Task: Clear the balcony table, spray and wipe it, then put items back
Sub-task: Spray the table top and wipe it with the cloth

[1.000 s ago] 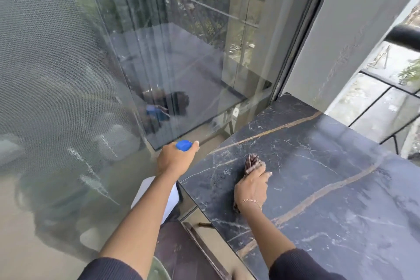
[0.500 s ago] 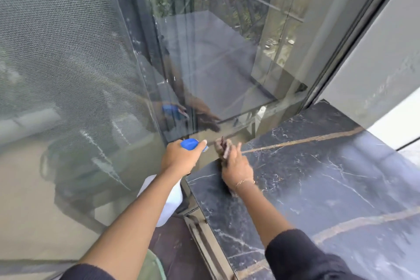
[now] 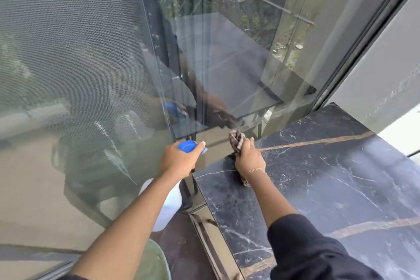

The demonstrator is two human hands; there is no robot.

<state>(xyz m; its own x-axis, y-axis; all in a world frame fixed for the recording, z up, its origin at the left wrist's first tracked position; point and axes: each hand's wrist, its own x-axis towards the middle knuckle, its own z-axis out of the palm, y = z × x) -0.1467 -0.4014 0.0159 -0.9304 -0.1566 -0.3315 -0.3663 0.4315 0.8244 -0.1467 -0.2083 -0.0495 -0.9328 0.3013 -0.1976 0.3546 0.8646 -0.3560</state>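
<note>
Two hands are at work at the near left corner of a dark marble surface [image 3: 329, 188] veined in white and tan. No brand, label or writing can be read on anything.

The left hand [image 3: 179, 161] grips a spray bottle [image 3: 169, 207] by its neck, fingers curled round it and the forefinger lying over the blue spray head [image 3: 189, 146]. The white body of the bottle hangs below the wrist, off the surface and just left of its corner, partly hidden behind the forearm.

The right hand [image 3: 248, 159] clutches a crumpled brown and pale cloth [image 3: 236, 140], its grip closed round the fabric. One bunch of cloth sticks up past the knuckles on the far side, at the far left edge of the surface; another bit shows under the wrist on the near side, lying against the marble. The hand rests on the surface just right of the left hand, and the two are close but apart. A thin gold bracelet [image 3: 256, 170] sits on the right wrist, and a dark sleeve [image 3: 306, 248] covers the forearm.

Left of and beyond the surface stands a glass door [image 3: 227, 52] with a mesh screen [image 3: 68, 52] to its left. The glass reflects both hands and a railing.
</note>
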